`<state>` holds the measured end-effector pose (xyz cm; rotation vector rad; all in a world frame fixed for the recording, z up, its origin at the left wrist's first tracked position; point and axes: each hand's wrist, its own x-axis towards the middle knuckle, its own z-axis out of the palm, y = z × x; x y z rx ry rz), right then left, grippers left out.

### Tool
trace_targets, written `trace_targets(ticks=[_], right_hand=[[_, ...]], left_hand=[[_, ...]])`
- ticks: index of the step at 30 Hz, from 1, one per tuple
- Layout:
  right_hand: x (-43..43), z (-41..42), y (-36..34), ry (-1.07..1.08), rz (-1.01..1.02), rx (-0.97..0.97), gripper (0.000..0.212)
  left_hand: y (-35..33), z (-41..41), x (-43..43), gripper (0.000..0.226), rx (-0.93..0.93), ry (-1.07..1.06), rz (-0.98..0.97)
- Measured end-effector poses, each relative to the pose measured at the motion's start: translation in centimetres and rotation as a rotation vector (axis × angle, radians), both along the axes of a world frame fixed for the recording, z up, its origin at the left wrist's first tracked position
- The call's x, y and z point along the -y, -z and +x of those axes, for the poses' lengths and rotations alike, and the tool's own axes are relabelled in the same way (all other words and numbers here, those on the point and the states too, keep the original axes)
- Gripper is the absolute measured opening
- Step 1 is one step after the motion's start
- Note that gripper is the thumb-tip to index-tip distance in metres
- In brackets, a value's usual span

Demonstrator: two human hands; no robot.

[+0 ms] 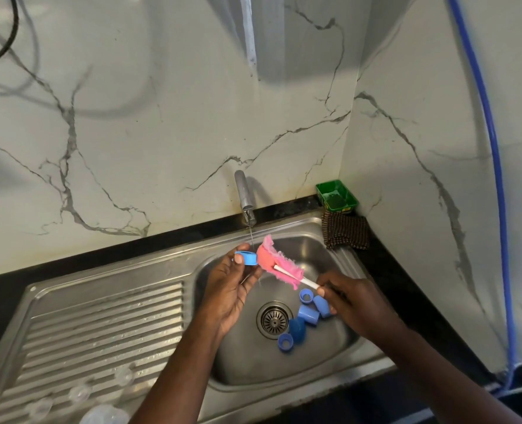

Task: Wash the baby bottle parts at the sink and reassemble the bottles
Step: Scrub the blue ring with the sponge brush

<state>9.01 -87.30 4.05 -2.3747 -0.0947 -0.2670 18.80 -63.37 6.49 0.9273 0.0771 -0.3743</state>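
Note:
Over the steel sink (330, 261), my left hand (229, 289) pinches a blue bottle ring (246, 257) just under the tap (245, 195), where a thin stream of water runs. My right hand (348, 298) grips the white handle of a pink sponge brush (276, 263), whose head presses against the ring. Several more blue caps and rings (304, 319) lie in the basin beside the drain (273, 320). Clear teats (79, 393) and a clear bottle (103, 416) rest on the ribbed drainboard at lower left.
A green tray (336, 195) and a brown checked cloth (346, 231) sit at the sink's back right corner on the black counter. A blue hose (498, 179) hangs down the right wall. Marble-patterned walls close in behind and to the right.

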Motion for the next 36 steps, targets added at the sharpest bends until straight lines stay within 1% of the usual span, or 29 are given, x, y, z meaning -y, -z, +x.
trace_targets(ticks=[3, 5, 8, 11, 12, 16, 19, 22, 24, 26, 29, 31, 34, 36], right_hand=[[-0.5, -0.2, 0.3, -0.046, 0.008, -0.001, 0.003], [-0.6, -0.3, 0.9, -0.027, 0.031, -0.003, 0.005], [-0.9, -0.6, 1.7, 0.011, 0.058, 0.005, 0.008], [-1.6, -0.5, 1.7, 0.02, 0.062, 0.022, 0.014], [-1.8, -0.4, 1.7, 0.033, 0.052, 0.035, 0.015], [-2.3, 0.1, 1.6, 0.091, 0.024, 0.103, 0.024], [-2.5, 0.6, 1.4, 0.126, -0.015, 0.167, 0.027], [-2.2, 1.1, 1.2, 0.147, -0.038, 0.213, 0.025], [-1.6, 1.1, 1.1, 0.096, -0.086, 0.195, 0.024], [-0.5, 0.9, 1.2, -0.001, -0.12, 0.153, 0.023], [0.8, 0.7, 1.2, -0.117, -0.165, 0.107, 0.028], [0.9, 1.0, 1.1, -0.106, -0.209, 0.137, 0.028], [0.4, 1.3, 0.9, -0.023, -0.197, 0.211, 0.025], [0.6, 1.2, 0.9, -0.066, -0.203, 0.182, 0.029]], left_hand=[[0.3, 0.3, 0.3, 0.034, 0.053, -0.025, 0.048], [0.3, 0.5, 0.7, 0.031, 0.078, -0.046, 0.069], [0.2, 0.6, 1.1, 0.03, 0.066, -0.079, 0.037], [0.2, 0.5, 1.2, 0.028, 0.029, -0.042, 0.04], [0.3, 0.4, 1.2, 0.031, 0.026, -0.028, 0.054], [0.3, 0.0, 1.1, 0.055, 0.038, 0.051, 0.083], [0.6, 0.0, 1.3, 0.064, 0.054, 0.103, 0.198], [0.7, 0.0, 1.6, 0.071, 0.039, 0.118, 0.285], [0.7, 0.2, 1.1, 0.072, 0.032, 0.121, 0.322], [0.8, 0.4, 0.4, 0.074, 0.046, 0.122, 0.381], [0.7, 0.6, -0.3, 0.078, 0.092, 0.115, 0.493], [0.7, 0.7, -0.4, 0.078, 0.113, 0.133, 0.536], [0.7, 0.5, -0.1, 0.078, 0.116, 0.158, 0.567], [0.7, 0.4, 0.0, 0.077, 0.11, 0.161, 0.582]])
